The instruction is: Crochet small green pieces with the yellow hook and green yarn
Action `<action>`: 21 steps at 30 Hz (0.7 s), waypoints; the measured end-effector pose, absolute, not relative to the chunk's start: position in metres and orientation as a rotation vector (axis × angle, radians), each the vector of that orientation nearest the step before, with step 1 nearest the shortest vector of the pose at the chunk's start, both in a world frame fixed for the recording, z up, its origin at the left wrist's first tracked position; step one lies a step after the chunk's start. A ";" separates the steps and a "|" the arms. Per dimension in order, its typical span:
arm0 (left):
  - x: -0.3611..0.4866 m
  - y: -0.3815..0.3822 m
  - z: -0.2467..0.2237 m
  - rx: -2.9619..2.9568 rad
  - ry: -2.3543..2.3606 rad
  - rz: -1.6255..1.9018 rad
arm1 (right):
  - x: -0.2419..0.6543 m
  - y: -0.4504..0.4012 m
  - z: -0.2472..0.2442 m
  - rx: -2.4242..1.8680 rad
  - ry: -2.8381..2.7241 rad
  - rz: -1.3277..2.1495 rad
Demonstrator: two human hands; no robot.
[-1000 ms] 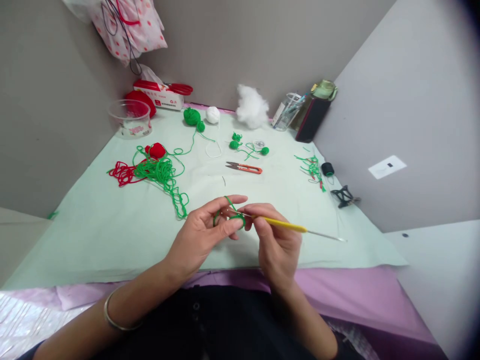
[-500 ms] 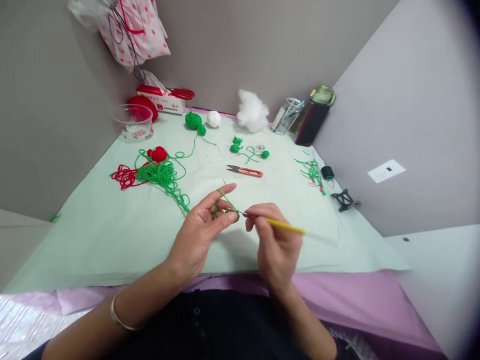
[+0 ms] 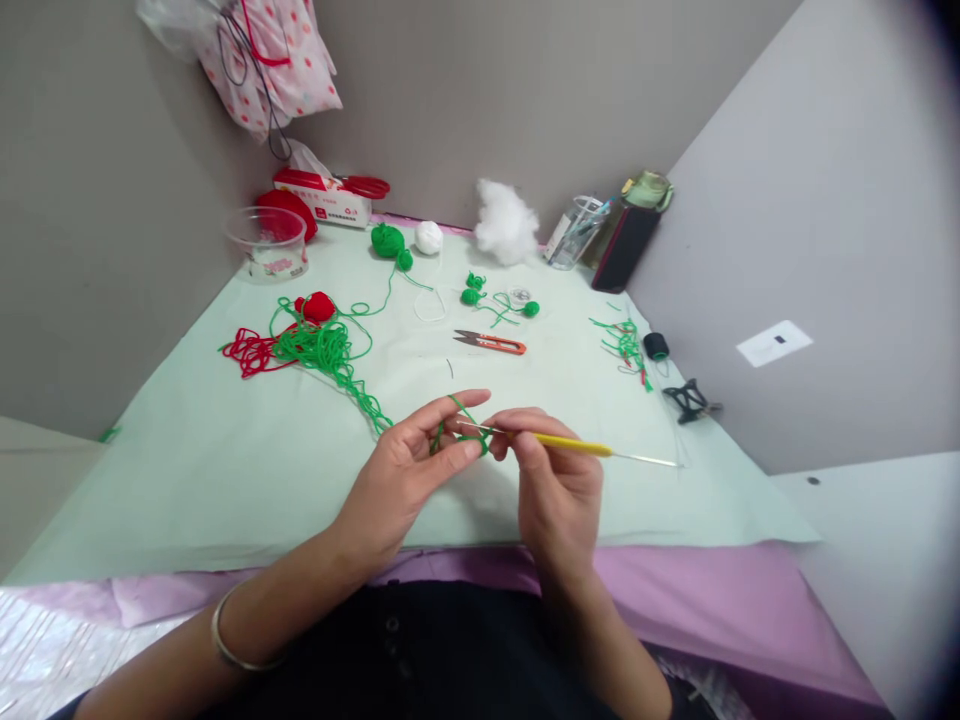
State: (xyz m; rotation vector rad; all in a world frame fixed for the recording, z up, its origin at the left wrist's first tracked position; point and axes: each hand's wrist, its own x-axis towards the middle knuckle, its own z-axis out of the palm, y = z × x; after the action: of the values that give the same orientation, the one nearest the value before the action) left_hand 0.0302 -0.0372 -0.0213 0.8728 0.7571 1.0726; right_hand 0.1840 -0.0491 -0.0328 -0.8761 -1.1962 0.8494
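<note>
My left hand (image 3: 420, 460) pinches a small green crochet piece (image 3: 484, 443) between thumb and fingers, and green yarn runs over its raised index finger. In my right hand (image 3: 551, 470) is a crochet hook with a yellow grip (image 3: 574, 444), held like a pencil. Its thin metal tip points left, reaching past the green piece by the left fingers; whether a loop sits on it is too small to tell. Loose green yarn (image 3: 322, 350) trails from a tangled heap to my left hand. Thread snips (image 3: 491, 343) with orange handles lie beyond my hands.
Red yarn (image 3: 251, 352) lies beside the green heap. Farther back are a clear tub (image 3: 268, 248), a tissue box (image 3: 326, 197), green and white yarn balls (image 3: 428, 237) and white stuffing (image 3: 506, 222). Yarn scraps (image 3: 626, 350), black thread (image 3: 655, 346) and a black stand (image 3: 690, 400) are at right.
My left hand has shifted slightly right and down with the green piece. The hook has moved left, so its tip now extends past the piece toward the left fingers.
</note>
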 end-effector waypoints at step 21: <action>0.026 -0.041 -0.020 1.097 0.930 1.122 | 0.192 -0.064 -0.034 -0.920 -1.693 0.254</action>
State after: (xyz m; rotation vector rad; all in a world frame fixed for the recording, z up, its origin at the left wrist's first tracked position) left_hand 0.0262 -0.0408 -0.0199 1.0973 0.9304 1.1225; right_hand 0.1925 -0.0643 -0.0336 -0.9195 -1.6930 0.2540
